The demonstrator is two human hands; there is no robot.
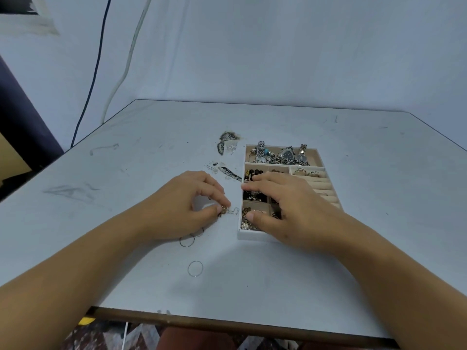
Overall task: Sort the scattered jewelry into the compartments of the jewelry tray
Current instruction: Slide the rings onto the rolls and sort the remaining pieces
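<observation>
The white jewelry tray with beige compartments stands right of the table's middle. Watches fill its far compartment, dark beads lie in a left one, and rings sit in the ring rolls. My left hand pinches a small gold piece with a thin chain on the table just left of the tray. My right hand rests flat over the tray's near compartments, fingers straight, hiding most of them. Thin silver hoops lie on the table: one by my left wrist, another nearer me.
Small silver bits and tiny pieces lie left of the tray's far end, among dark scorch marks on the white table. The wall stands right behind the table; cables hang at the back left. The near table edge is brown.
</observation>
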